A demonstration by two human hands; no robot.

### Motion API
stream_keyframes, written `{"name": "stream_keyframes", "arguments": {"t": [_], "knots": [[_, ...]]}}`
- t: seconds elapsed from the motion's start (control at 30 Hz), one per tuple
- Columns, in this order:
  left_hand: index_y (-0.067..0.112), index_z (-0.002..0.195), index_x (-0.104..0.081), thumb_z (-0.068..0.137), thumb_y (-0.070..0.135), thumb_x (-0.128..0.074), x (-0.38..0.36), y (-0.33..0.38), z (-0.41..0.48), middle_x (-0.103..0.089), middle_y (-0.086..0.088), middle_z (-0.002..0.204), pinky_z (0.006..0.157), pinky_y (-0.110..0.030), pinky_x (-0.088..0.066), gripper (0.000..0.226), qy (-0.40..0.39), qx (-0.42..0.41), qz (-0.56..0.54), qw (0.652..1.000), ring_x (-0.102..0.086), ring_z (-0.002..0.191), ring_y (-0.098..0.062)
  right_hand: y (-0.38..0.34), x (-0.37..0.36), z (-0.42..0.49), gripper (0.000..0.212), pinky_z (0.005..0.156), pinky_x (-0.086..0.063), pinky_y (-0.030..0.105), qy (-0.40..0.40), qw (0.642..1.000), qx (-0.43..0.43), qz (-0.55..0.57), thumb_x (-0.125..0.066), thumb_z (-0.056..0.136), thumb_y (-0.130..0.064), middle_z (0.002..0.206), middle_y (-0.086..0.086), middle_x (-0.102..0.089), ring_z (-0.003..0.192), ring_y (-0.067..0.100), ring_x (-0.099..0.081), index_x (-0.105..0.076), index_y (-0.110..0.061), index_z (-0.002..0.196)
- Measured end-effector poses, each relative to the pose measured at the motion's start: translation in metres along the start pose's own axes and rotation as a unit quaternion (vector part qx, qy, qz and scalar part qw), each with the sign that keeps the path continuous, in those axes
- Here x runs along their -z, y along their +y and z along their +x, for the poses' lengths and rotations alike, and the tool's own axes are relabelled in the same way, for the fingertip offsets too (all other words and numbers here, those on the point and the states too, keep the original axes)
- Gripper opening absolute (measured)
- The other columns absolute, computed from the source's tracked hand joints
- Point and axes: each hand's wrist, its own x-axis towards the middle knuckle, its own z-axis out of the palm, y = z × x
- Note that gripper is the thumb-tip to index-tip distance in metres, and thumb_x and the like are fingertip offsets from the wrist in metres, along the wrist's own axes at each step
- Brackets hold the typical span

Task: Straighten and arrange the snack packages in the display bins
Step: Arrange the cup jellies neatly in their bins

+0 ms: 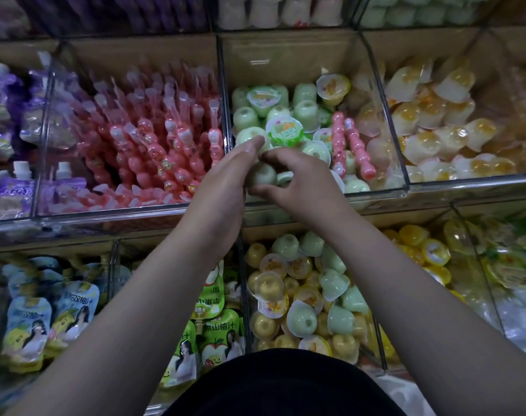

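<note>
The right hand [297, 178] curls thumb and fingers round a pale green jelly cup [262, 174], a narrow grip holding it at the front of the middle bin [288, 55]. The left hand [225, 178] lies against the cup's other side with its fingers straight, a wide grip that clasps nothing. Just beyond the grip lies a heap of green cups [246, 118]. To the right of it two stray pink sticks [356, 151] rest among them. Left of the grip, past the clear wall, pink stick packs [153, 139] fill the neighbouring bin.
</note>
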Motion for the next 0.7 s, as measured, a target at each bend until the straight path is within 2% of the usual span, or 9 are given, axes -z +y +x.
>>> {"name": "stream_keyframes", "arguments": {"t": [0.1, 0.23, 0.33, 0.43, 0.5, 0.6, 0.7], "knots": [[0.024, 0.134, -0.057, 0.103, 0.030, -0.043, 0.000, 0.000, -0.003, -0.058, 0.019, 0.127, 0.107, -0.019, -0.033, 0.034, 0.010, -0.005, -0.005, 1.000, -0.047, 0.123, 0.006, -0.001, 0.000, -0.003, 0.037, 0.093, -0.048, 0.022, 0.027, 0.998, -0.021, 0.057, -0.074, 0.085, -0.031, 0.113, -0.006, -0.069, 0.106, 0.005, -0.061, -0.068, -0.016, 0.119], [0.024, 0.141, -0.052, 0.103, 0.032, -0.041, -0.001, -0.001, -0.008, -0.048, 0.015, 0.146, 0.098, -0.014, -0.031, 0.040, 0.019, -0.014, 0.004, 1.000, -0.040, 0.131, 0.006, -0.002, 0.002, -0.008, 0.026, 0.091, -0.048, 0.018, 0.078, 0.986, -0.030, 0.142, -0.059, 0.097, -0.027, 0.109, -0.012, -0.068, 0.106, 0.001, -0.061, -0.068, -0.015, 0.119], [0.024, 0.142, -0.050, 0.102, 0.035, -0.044, -0.003, 0.001, -0.014, -0.047, 0.017, 0.146, 0.092, -0.011, -0.031, 0.042, 0.021, -0.013, -0.012, 1.000, -0.041, 0.123, 0.011, -0.007, 0.002, -0.015, 0.033, 0.091, -0.047, 0.015, 0.102, 0.973, -0.032, 0.207, -0.053, 0.097, -0.030, 0.110, -0.008, -0.069, 0.107, 0.001, -0.062, -0.067, -0.012, 0.120], [0.024, 0.142, -0.050, 0.100, 0.038, -0.049, -0.005, 0.005, -0.020, -0.054, 0.025, 0.131, 0.092, -0.010, -0.033, 0.044, 0.025, -0.019, -0.019, 0.999, -0.045, 0.108, 0.018, -0.014, 0.001, -0.024, 0.043, 0.100, -0.047, 0.024, 0.125, 0.960, -0.028, 0.250, -0.047, 0.093, -0.038, 0.117, -0.004, -0.069, 0.115, 0.003, -0.061, -0.067, -0.012, 0.121], [0.024, 0.143, -0.049, 0.102, 0.037, -0.047, -0.006, 0.005, -0.024, -0.054, 0.025, 0.133, 0.092, -0.010, -0.034, 0.044, 0.023, -0.023, -0.015, 0.999, -0.048, 0.104, 0.019, -0.020, 0.002, -0.030, 0.045, 0.104, -0.047, 0.028, 0.129, 0.953, -0.025, 0.273, -0.045, 0.094, -0.040, 0.120, -0.004, -0.068, 0.117, 0.004, -0.060, -0.066, -0.012, 0.122], [0.023, 0.148, -0.043, 0.104, 0.039, -0.039, -0.009, 0.005, -0.037, -0.045, 0.022, 0.145, 0.094, -0.010, -0.031, 0.047, -0.004, -0.026, -0.004, 1.000, -0.045, 0.112, 0.018, -0.027, 0.007, -0.039, 0.045, 0.105, -0.046, 0.028, 0.131, 0.946, -0.020, 0.294, -0.043, 0.094, -0.041, 0.122, -0.006, -0.068, 0.118, 0.002, -0.059, -0.065, -0.013, 0.123], [0.023, 0.150, -0.038, 0.105, 0.038, -0.031, -0.013, 0.003, -0.050, -0.040, 0.016, 0.152, 0.107, -0.016, -0.026, 0.047, -0.027, -0.032, 0.002, 0.999, -0.037, 0.130, 0.010, -0.031, 0.009, -0.049, 0.047, 0.105, -0.046, 0.029, 0.136, 0.946, -0.007, 0.293, -0.042, 0.095, -0.040, 0.124, -0.004, -0.067, 0.120, 0.002, -0.058, -0.064, -0.011, 0.125]]}}
